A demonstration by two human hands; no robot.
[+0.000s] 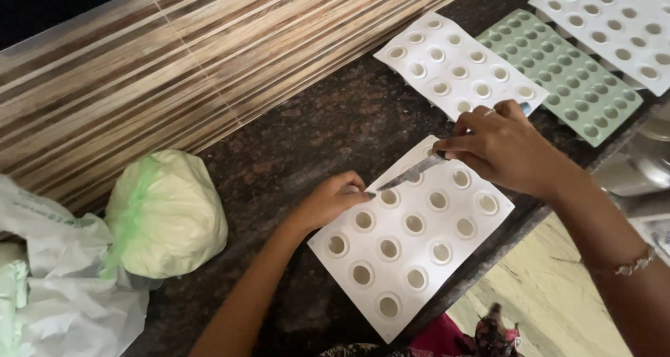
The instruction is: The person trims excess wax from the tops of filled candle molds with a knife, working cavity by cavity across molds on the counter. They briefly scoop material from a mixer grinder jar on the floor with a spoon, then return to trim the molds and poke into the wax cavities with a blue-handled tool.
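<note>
White flexible plastic mould tray with round cavities (412,249) lies at six o'clock on dark stone counter (314,130); likely light, bendy; left hand (331,200) presses its edge; right hand (499,147) grips knife (412,174).

So the worktop (314,130) has a mould tray (412,238) sitting near its front edge, pretty much in the middle. Left hand (328,202) rests on the tray's left edge, right hand (502,147) is over its far corner holding a knife (412,175) that lies across the tray's top row. Behind that, further right, three more trays (457,67) sit side by side. Way off left there's a tied bag (164,214), with a loose bag (63,287) just beside it, nearer the front.
</note>
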